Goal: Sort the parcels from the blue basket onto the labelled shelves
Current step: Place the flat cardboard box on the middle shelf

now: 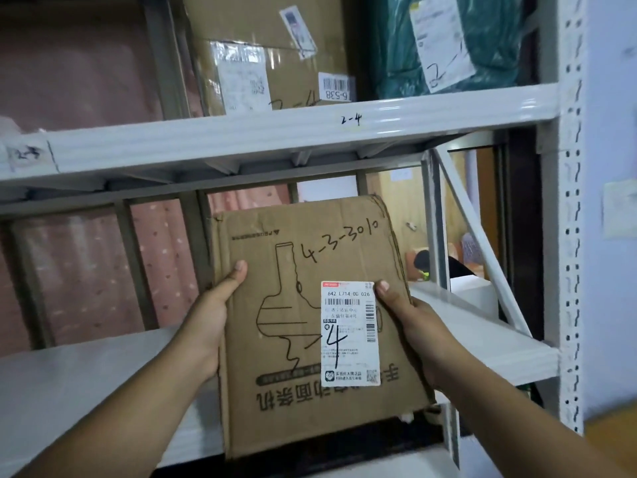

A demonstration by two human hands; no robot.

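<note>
Cardboard was held by both sides: a flat brown parcel (310, 322) was gripped between the left hand (210, 319), whose thumb was laid on its front face, and the right hand (417, 326), whose thumb was pressed beside a white shipping label (350, 332) marked with a handwritten 4. Above the thumbs, "4-3-3010" was written on the board in black marker, next to a printed outline drawing. The parcel was held upright over the front edge of a white metal shelf (86, 381), whose bare surface was spread out to the left of the left hand and behind both wrists. Over the hands, a white shelf beam (275, 139) was marked "2-4" by hand, and a taped paper tag (29, 155) was fixed at its far left end; its writing was too blurred to be read. On the upper level, above the parcel, a large brown carton (269, 53) with a barcode sticker was stood, and beside it, above the right hand, a dark green bag (499, 43) with a white label. To the right of the right hand, a perforated white upright (570, 236) was seen. Behind the left hand, pink patterned curtain fabric (89, 270) was hung beyond the shelf frame. Past the right hand, a wood-panelled room was visible through the rack.
</note>
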